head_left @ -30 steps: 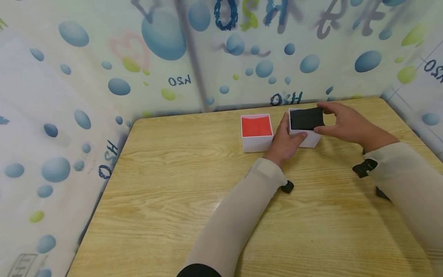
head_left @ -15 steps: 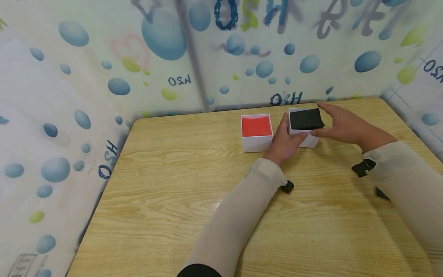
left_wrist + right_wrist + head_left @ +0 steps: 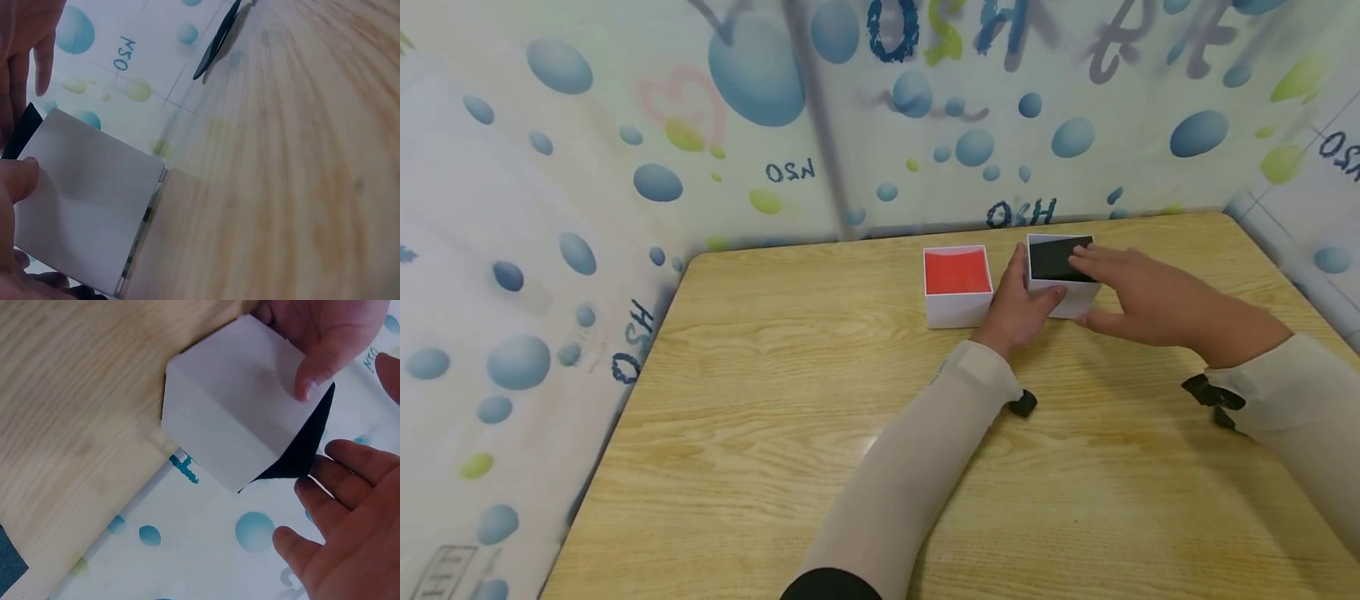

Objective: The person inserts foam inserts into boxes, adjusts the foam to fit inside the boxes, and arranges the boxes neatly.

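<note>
My left hand (image 3: pixel 1011 312) grips a white open-topped box (image 3: pixel 1073 302), with the thumb on its front face and the fingers along its left side. A black sheet-like piece (image 3: pixel 1051 258) sits in the mouth of this box. In the right wrist view, one edge of the black piece (image 3: pixel 309 440) stands out past the box rim at a slant. My right hand (image 3: pixel 1157 296) lies over the right part of the black piece with straight fingers. Its thumb is low, near the box's right front edge. What lies under the black piece is hidden.
Left of the held box stands a second white box (image 3: pixel 955 312), filled with a red piece (image 3: pixel 957 273). A dark flat piece (image 3: pixel 219 37) lies on the wooden table (image 3: pixel 760 400), partly behind my right sleeve in the head view. A patterned wall (image 3: pixel 880 125) borders the table's back.
My right hand has left the black piece's right edge and moved over its top, fingers straightened. The black piece sits further inside the box. My left hand keeps its hold.
</note>
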`<state>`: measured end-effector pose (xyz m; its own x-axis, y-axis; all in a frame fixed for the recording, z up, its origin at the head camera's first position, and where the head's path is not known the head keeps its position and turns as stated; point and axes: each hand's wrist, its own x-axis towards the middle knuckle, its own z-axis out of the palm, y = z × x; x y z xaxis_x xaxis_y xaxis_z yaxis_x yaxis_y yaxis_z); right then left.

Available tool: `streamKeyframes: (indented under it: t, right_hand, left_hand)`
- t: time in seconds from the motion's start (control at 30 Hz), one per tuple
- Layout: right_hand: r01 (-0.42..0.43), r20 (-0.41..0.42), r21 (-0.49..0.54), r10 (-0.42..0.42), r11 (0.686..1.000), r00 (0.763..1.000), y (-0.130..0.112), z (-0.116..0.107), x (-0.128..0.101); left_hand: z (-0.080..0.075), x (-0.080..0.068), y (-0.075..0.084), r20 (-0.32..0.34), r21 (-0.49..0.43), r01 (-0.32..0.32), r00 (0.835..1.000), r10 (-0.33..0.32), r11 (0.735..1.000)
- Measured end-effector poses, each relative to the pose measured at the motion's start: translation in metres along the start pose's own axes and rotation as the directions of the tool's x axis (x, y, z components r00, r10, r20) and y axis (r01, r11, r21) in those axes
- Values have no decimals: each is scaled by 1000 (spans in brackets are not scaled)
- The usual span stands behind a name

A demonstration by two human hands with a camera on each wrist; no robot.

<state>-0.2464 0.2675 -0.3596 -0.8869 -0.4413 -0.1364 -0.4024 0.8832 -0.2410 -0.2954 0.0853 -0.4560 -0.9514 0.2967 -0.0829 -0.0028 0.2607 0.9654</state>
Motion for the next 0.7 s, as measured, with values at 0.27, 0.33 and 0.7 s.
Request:
streamKeyframes:
  t: [0.27, 0.33, 0.7]
  right_hand:
    - [28, 30, -28, -27, 999, 999, 1, 9, 6]
    - [28, 32, -33, -27, 999, 999, 1, 10, 8]
    - [11, 44, -39, -9, 999, 999, 0, 17, 17]
  left_hand:
    - [0, 0, 0, -5, 2, 12, 1000, -12, 1000]
    - [0, 0, 0, -7, 4, 13, 1000, -13, 1000]
    - [2, 1, 1, -13, 3, 28, 1000, -28, 1000]
